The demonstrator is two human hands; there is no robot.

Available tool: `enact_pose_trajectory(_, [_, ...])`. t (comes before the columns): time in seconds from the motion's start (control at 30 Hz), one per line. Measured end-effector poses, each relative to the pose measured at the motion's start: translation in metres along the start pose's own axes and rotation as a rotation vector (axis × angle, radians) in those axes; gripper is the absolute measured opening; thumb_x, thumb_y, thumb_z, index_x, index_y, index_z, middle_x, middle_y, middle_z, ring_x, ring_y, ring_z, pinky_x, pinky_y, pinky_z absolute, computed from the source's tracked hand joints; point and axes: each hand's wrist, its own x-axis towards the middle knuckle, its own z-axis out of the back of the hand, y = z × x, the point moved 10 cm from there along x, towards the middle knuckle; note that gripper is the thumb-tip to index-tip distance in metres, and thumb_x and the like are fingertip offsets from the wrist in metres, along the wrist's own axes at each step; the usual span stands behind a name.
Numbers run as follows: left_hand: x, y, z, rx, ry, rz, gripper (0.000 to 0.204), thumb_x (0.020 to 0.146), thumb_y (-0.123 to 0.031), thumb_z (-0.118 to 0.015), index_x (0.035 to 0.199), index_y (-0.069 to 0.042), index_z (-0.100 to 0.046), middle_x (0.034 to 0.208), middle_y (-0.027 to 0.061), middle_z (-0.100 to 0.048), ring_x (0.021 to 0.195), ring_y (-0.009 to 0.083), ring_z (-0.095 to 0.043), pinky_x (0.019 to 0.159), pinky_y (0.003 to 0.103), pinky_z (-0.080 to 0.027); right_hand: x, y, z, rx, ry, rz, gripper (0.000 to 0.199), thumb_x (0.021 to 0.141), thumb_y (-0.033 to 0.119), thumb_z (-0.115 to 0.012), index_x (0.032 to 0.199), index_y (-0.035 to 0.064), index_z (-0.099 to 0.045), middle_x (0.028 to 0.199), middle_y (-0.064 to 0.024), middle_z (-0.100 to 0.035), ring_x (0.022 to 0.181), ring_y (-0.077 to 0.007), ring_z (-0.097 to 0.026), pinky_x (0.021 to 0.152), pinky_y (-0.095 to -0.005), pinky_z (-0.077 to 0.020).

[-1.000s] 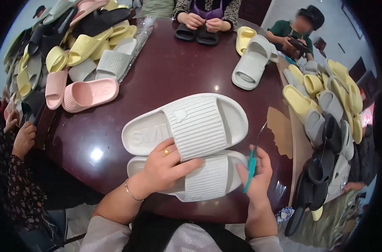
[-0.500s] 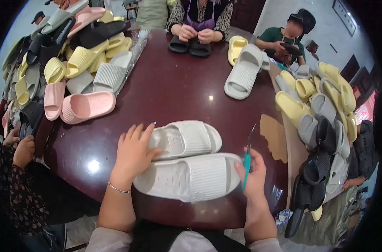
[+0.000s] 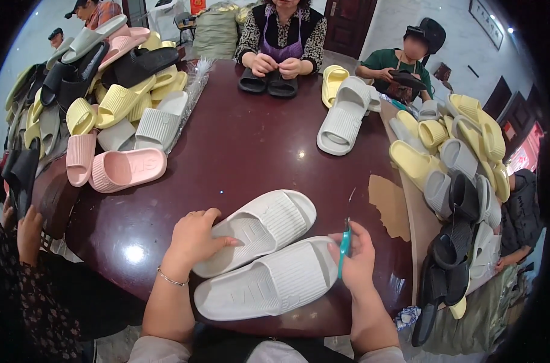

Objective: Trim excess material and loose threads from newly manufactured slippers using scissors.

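Note:
Two white slide sandals lie side by side on the dark round table in front of me. My left hand rests flat on the farther white sandal, fingers spread over its strap. The nearer white sandal lies sole up beside it. My right hand is closed around a small teal-handled cutter at that sandal's right end, its thin tip pointing up.
Heaps of yellow, pink, grey and black sandals fill the table's left side, and another heap lies at the right. Across the table a person handles black sandals; another person sits at far right. A grey sandal pair lies beyond centre.
I have lowered the two white sandals from a lifted, stacked hold to lying side by side on the table. My left hand shifted onto the farther one; the right still holds the cutter.

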Motion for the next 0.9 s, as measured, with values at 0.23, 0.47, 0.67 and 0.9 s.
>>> enact_pose_trajectory(0.23, [0.001, 0.003, 0.005, -0.123, -0.039, -0.007, 0.038, 0.075, -0.035, -0.070, 0.088, -0.001, -0.061, 0.073, 0.0160, -0.058, 0.066, 0.0306, -0.056, 0.061, 0.036, -0.044, 0.002, 0.002, 0.000, 0.097, 0.024, -0.094, 0.054, 0.075, -0.002, -0.068, 0.122, 0.0009, -0.042, 0.097, -0.0112, -0.062, 0.087, -0.0157, -0.059, 0.077, -0.0281, -0.0486])
enact_pose_trajectory(0.47, [0.001, 0.033, 0.021, -0.544, -0.286, 0.249, 0.030, 0.087, -0.029, -0.058, 0.088, 0.001, -0.054, 0.072, 0.0112, -0.056, 0.067, 0.0200, -0.054, 0.063, 0.031, -0.043, 0.006, 0.010, 0.044, 0.283, -0.249, 0.062, 0.047, 0.080, 0.000, -0.063, 0.123, 0.0018, -0.043, 0.102, -0.0116, -0.059, 0.092, -0.0168, -0.057, 0.083, -0.0286, -0.0466])
enact_pose_trajectory(0.67, [0.003, 0.051, 0.007, -1.063, -0.454, 0.188, 0.024, 0.095, -0.024, -0.049, 0.101, 0.000, -0.048, 0.091, 0.0043, -0.056, 0.083, 0.0087, -0.049, 0.074, 0.026, -0.042, 0.006, 0.010, 0.047, 0.317, -0.328, 0.051, 0.049, 0.084, 0.001, -0.059, 0.127, -0.0025, -0.036, 0.106, -0.0156, -0.058, 0.096, -0.0191, -0.056, 0.088, -0.0310, -0.0434])
enact_pose_trajectory(0.9, [0.000, 0.036, -0.005, -1.377, -0.509, 0.187, 0.032, 0.096, -0.027, -0.045, 0.112, 0.001, -0.040, 0.105, 0.0084, -0.051, 0.092, 0.0105, -0.048, 0.083, 0.026, -0.041, 0.000, -0.006, 0.037, 0.396, -0.367, 0.018, 0.048, 0.085, 0.000, -0.057, 0.129, -0.0017, -0.035, 0.117, -0.0138, -0.053, 0.101, -0.0193, -0.054, 0.092, -0.0324, -0.0412])
